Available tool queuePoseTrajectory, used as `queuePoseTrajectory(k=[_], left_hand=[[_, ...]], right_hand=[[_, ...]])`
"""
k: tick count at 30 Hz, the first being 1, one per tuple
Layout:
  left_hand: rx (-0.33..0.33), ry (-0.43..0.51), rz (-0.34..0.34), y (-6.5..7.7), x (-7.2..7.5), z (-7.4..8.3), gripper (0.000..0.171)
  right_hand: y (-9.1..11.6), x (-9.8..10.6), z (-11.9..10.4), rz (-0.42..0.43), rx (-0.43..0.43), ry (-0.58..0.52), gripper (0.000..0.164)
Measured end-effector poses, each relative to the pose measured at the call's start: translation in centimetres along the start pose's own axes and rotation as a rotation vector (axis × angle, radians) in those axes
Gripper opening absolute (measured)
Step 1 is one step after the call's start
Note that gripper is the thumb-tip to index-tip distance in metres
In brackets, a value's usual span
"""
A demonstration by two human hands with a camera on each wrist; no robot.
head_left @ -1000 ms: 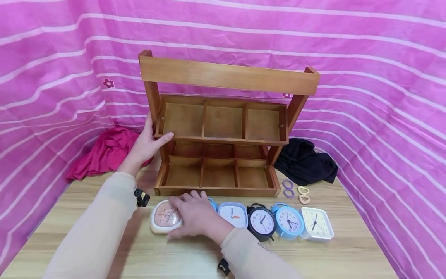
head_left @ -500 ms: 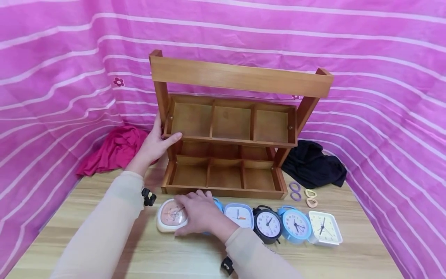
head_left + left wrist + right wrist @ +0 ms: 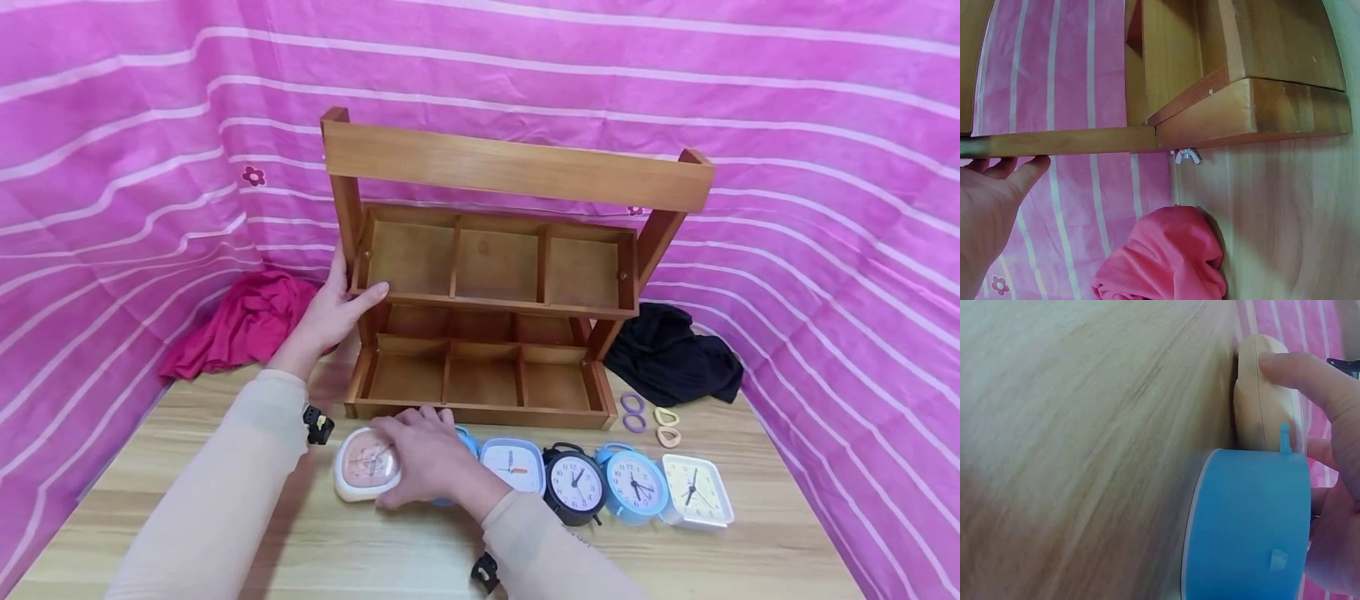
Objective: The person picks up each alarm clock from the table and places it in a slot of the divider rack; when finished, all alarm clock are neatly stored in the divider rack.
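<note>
A wooden two-tier shelf [image 3: 517, 167] with divided trays stands at the back of the table. My left hand [image 3: 326, 312] grips its left post, thumb over the upper tray's front edge; the wrist view shows the fingertips against the post. At the left end of a row of clocks, my right hand [image 3: 423, 454] holds a cream clock [image 3: 367, 462] with a pinkish face. Thumb and fingers are at its edges. In the right wrist view the thumb presses the cream casing [image 3: 1250, 406]. A blue round clock [image 3: 1250, 512] sits beside it, mostly under my hand in the head view.
Rightward in the row are a pale blue clock [image 3: 513, 467], a black clock [image 3: 576, 483], another blue clock [image 3: 636, 487] and a white square clock [image 3: 697, 492]. Hair ties [image 3: 633, 423] lie behind them. Pink cloth [image 3: 243, 325] and black cloth [image 3: 671, 354] flank the shelf.
The head view has swung a little, so the whole scene sits further right than a second ago. Both hands keep their holds on the shelf and the cream clock.
</note>
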State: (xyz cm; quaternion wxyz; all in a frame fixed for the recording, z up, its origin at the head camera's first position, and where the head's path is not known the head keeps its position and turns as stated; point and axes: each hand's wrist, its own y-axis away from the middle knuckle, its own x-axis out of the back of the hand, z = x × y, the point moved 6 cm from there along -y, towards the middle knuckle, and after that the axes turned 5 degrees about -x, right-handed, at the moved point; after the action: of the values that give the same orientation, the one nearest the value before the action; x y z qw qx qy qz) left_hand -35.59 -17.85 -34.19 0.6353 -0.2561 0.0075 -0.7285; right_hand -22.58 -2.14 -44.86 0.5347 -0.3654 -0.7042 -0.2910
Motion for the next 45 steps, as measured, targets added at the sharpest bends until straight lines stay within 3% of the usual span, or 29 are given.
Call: queuePoseTrajectory(k=[3,8,12,23,28,36,40,45], left_hand=[[-0.011,0.002,0.001,0.1,0.0,0.6,0.102],[-0.031,-0.031,0.013,-0.9,0.3,-1.8,0.102],[-0.014,-0.05,0.007,-0.9,0.3,-2.0,0.103],[-0.035,-0.046,0.018,-1.1,0.6,-1.2,0.101],[-0.048,-0.02,0.005,-1.0,0.3,-0.7,0.102],[-0.058,-0.043,0.018,-0.8,0.1,-1.9,0.1],[-0.04,-0.046,0.019,-0.5,0.1,-2.3,0.099],[-0.038,-0.045,0.02,-0.5,0.2,-2.4,0.098]], right_hand=[[0.0,0.4,0.0,0.022,0.008,-0.013,0.102],[0.2,2.5,0.2,0.065,0.022,-0.035,0.101],[-0.2,4.6,1.1,0.092,0.022,-0.065,0.1],[-5.7,7.4,6.3,0.091,-0.079,-0.234,0.091],[-7.4,7.2,7.5,0.018,-0.135,-0.245,0.084],[-8.2,5.2,7.9,-0.041,-0.152,-0.224,0.077],[-8.4,4.3,7.9,-0.079,-0.179,-0.178,0.072],[-8.7,4.5,7.8,-0.089,-0.209,-0.108,0.055]])
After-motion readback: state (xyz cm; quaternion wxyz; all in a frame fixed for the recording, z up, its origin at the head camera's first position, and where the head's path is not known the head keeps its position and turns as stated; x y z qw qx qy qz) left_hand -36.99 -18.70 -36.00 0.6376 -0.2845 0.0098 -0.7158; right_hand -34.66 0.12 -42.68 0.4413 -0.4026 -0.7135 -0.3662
